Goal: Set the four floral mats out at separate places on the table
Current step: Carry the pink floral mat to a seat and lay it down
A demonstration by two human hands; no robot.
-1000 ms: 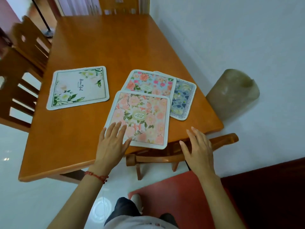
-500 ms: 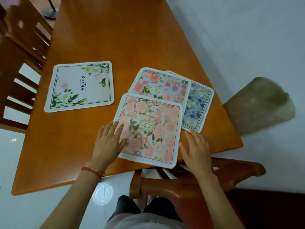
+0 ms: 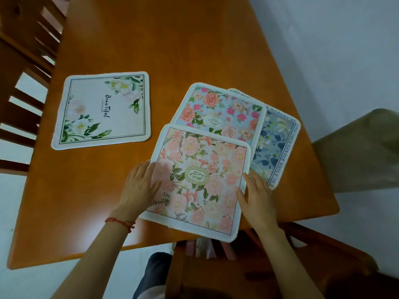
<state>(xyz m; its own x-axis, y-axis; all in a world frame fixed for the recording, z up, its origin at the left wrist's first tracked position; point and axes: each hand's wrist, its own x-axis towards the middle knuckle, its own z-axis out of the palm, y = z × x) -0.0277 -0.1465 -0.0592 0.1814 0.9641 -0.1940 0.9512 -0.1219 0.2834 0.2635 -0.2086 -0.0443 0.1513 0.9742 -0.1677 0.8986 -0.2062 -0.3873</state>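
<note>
Four floral mats on the wooden table [image 3: 172,39]; white mat [image 3: 101,110] lies alone at left, its script running away from the person; pink-peach mat [image 3: 200,182] sits at the near edge, corner overhanging, tilted slightly, overlapping the rose mat [image 3: 222,113], which overlaps the blue mat [image 3: 278,147]; left hand [image 3: 139,186] and right hand [image 3: 258,197] rest flat on the peach mat's side edges, fingers straight, gripping nothing.

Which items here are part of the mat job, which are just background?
Job: white mat set apart; pink mat under left hand and right hand; blue-pink mat and navy mat overlapped; table.
Background: chairs, red bracelet.
</note>
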